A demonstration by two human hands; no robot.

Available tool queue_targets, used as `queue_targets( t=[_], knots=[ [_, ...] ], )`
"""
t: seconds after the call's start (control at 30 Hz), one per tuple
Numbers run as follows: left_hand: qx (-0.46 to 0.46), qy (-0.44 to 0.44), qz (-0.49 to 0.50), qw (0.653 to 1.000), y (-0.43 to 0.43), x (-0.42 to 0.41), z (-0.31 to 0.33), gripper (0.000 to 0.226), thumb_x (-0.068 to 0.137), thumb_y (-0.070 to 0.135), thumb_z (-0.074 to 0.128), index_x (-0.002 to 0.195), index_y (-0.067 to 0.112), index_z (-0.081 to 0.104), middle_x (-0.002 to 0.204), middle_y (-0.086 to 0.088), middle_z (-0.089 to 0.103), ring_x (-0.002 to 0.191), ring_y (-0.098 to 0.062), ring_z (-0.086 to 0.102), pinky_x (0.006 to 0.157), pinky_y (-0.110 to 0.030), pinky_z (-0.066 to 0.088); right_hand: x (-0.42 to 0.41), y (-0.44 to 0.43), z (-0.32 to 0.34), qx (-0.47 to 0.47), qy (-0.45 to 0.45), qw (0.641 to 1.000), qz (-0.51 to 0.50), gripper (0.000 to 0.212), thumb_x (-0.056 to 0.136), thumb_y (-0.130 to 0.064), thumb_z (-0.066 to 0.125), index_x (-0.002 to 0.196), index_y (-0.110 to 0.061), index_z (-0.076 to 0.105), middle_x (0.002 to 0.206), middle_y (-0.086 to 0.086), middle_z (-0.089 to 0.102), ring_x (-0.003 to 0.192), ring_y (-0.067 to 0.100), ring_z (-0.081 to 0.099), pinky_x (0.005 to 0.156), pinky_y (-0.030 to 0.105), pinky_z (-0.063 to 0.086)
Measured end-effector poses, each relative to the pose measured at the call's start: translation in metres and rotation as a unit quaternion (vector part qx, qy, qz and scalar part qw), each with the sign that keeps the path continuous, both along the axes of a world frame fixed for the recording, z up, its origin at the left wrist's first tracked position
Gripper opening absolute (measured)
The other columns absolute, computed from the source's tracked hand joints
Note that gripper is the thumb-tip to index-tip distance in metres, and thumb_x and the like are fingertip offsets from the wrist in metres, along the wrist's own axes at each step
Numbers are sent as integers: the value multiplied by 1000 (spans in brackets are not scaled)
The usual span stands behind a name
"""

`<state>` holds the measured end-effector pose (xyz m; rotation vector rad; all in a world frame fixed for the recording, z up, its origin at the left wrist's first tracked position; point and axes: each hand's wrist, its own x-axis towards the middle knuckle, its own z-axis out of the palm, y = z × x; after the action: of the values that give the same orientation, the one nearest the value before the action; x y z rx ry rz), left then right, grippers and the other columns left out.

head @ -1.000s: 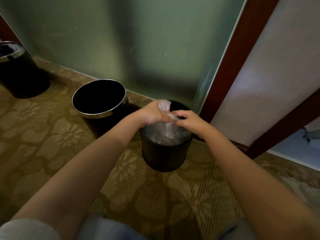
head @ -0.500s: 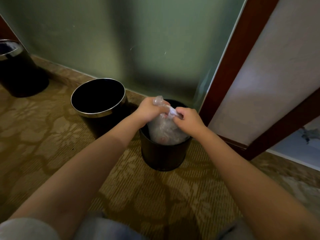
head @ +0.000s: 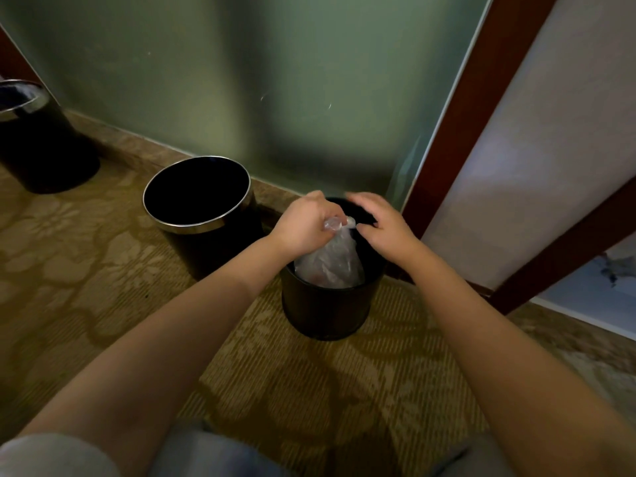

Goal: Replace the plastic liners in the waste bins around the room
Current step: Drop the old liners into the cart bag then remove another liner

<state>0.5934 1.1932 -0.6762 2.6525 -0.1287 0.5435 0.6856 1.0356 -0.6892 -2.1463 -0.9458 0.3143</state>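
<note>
A second ago both hands pinched the top of the clear liner (head: 330,261) over the small black bin (head: 327,308). Now the right hand (head: 382,228) has come off it, and the left hand (head: 303,225) alone holds the gathered neck. The bag's mouth is bunched shut and drawn up above the bin's rim, while its body sits inside the bin. The old liner looks closed and ready to lift out, with a fresh one not yet fitted.

The left grip is a tight fist round the neck, wrist bent down over the bin's near-left rim. The right grip is wide — fingers loosely spread, holding nothing — and hovers over the bin's far-right rim, just beside the neck.

Left of the bin stands a larger chrome-rimmed bin (head: 203,215), which looks unlined. Further left is a third bin (head: 38,142).
</note>
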Motion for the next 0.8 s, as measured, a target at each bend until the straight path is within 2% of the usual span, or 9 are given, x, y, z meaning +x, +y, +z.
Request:
queue_targets(
  t=[0.13,0.2,0.33,0.37,0.43,0.5,0.53,0.67,0.8],
  knots=[
    [2,-12,5,1000,1,-1,-1,14,73,1,72,87,4,73,88,-10,72,84,-28,66,77,-32,49,-2,-4,-5,-28,-51,998,10,8,91,-12,62,94,-13,70,120,5,62,117,21,54,99,33,40],
    [0,-5,14,1000,4,0,-5,12,75,3,72,87,5,71,87,-11,70,82,-28,66,75,-32,49,-3,-6,-2,-17,-103,994,-22,8,91,-15,61,84,-17,63,100,0,64,99,19,57,86,37,47],
    [-14,18,26,999,6,0,-8,8,79,8,70,87,6,70,87,-8,69,82,-27,64,74,-35,51,-13,-7,4,-14,-293,954,-55,4,83,-13,59,80,-14,56,77,-3,54,79,21,52,66,34,42],
    [-10,20,24,999,6,0,-8,8,79,7,70,87,6,70,86,-8,69,82,-27,65,73,-35,51,-14,-7,4,-5,-292,955,-53,3,81,-13,59,83,-13,57,79,-2,56,81,21,53,67,37,44],
    [0,18,13,1000,7,-1,-8,9,77,5,70,86,5,70,85,-9,69,80,-27,66,73,-35,52,-12,-7,4,-14,-216,976,-39,26,81,-14,59,107,-14,59,101,3,62,101,23,54,82,41,47],
    [10,11,-2,1000,8,-2,-10,11,74,2,72,84,5,70,84,-10,70,79,-28,66,72,-36,53,-8,-5,4,-53,-125,991,4,48,86,-18,55,134,-19,50,123,6,58,120,24,47,96,42,42],
    [15,8,-6,1000,8,-3,-10,11,73,2,73,84,5,70,83,-10,70,78,-28,66,72,-35,52,-7,-4,2,-78,-99,992,19,49,89,-20,53,138,-22,48,123,6,57,120,23,46,98,42,41],
    [24,-1,-14,1000,8,-2,-12,8,74,3,69,82,4,69,84,-10,66,75,-27,63,68,-32,50,-8,0,-6,-95,-91,991,30,18,97,-25,51,108,-20,65,90,-5,57,94,15,51,78,35,41],
    [25,18,19,999,15,-4,-14,5,78,3,69,82,2,67,89,-13,58,76,-27,58,67,-30,45,-6,-1,-6,-92,-186,978,13,19,96,-22,52,93,-19,71,85,-7,62,86,14,50,69,32,39]
  ],
)
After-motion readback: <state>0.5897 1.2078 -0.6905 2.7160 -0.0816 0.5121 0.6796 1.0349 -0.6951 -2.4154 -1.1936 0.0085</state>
